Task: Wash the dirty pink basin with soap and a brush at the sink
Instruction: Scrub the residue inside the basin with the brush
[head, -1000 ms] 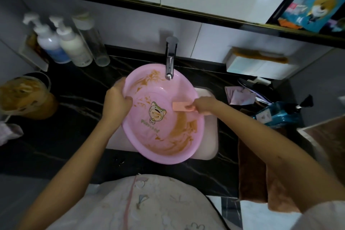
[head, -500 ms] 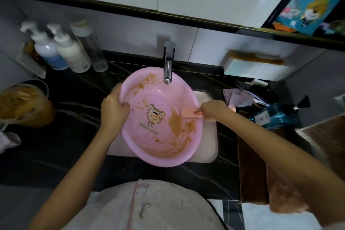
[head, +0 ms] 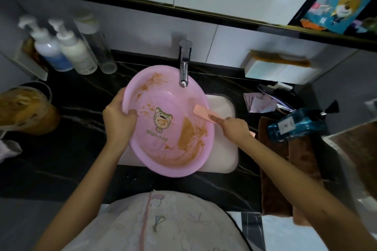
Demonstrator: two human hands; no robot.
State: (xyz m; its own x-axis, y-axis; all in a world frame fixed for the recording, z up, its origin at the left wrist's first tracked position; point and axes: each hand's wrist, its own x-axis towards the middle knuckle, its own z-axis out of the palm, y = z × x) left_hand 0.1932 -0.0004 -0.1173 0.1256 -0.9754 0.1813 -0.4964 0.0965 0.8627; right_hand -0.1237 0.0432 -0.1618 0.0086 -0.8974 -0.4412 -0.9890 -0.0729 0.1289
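Observation:
The pink basin (head: 163,96) is tilted over the white sink (head: 222,149), smeared with brown grime and printed with a cartoon figure at its centre. My left hand (head: 119,117) grips its left rim, thumb inside. My right hand (head: 232,127) holds a peach-pink brush (head: 203,112) whose head lies on the basin's inner right wall, above the largest brown patch. The chrome faucet (head: 184,63) hangs over the basin's far edge; no water runs.
Two pump bottles (head: 63,51) and a clear bottle stand at the back left on the black marble counter (head: 71,144). A tub of brown stuff (head: 24,108) sits far left. A blue soap bottle (head: 297,124) lies on brown towels at right.
The brush head has moved from the basin's middle toward its right wall and rim. The left hand has kept its grip on the rim.

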